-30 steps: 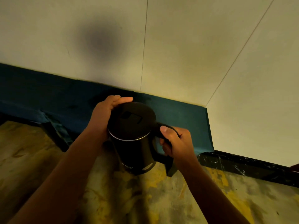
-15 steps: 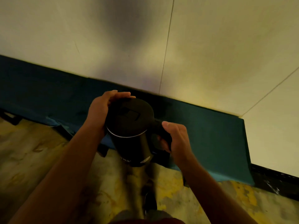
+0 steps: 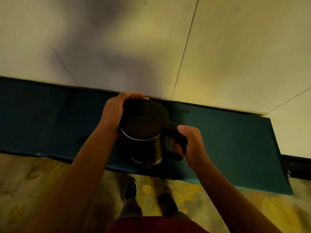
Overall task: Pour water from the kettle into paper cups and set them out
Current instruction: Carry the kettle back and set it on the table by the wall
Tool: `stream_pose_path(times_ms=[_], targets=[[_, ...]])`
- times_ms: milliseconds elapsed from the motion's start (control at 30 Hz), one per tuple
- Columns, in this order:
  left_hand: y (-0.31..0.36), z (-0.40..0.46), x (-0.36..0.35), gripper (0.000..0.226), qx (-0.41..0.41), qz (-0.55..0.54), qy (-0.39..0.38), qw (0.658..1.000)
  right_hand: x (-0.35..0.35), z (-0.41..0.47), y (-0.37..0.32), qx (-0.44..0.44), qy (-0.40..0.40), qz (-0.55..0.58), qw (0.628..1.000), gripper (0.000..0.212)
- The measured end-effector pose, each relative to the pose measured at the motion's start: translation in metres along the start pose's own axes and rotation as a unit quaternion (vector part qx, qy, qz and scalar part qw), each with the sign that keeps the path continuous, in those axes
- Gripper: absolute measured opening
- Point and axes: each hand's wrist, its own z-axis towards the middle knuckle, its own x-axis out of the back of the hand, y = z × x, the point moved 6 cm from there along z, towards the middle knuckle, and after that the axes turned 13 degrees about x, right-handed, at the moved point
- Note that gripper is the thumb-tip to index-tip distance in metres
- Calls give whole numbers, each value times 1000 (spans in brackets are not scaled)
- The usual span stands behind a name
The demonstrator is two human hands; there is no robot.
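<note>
A black electric kettle (image 3: 143,132) with its lid down is held upright in the air in front of me. My right hand (image 3: 190,142) grips its handle on the right side. My left hand (image 3: 114,113) curls round the far left edge of the lid and body. No paper cups are in view.
A pale panelled wall (image 3: 218,56) fills the upper view, with a dark teal skirting band (image 3: 227,148) along its foot. Below is a worn yellowish floor (image 3: 42,190). My feet (image 3: 131,190) and legs show under the kettle.
The view has swung right and down along the wall, and my feet have come into view. Both hands keep the same hold on the kettle.
</note>
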Motion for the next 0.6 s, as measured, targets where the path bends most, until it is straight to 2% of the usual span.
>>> stream_pose_path(times_ms=[167, 233, 400, 600], targets=[[6, 24, 10, 36, 2, -24, 7, 1000, -11, 18, 3, 2, 37, -21, 999, 50], [16, 51, 25, 35, 23, -16, -14, 1000, -28, 37, 13, 2, 77, -40, 996, 51], [22, 96, 48, 34, 50, -12, -30, 998, -57, 67, 32, -5, 118, -45, 992, 43], [22, 139, 65, 34, 59, -10, -37, 998, -69, 95, 60, -41, 134, -60, 988, 42]])
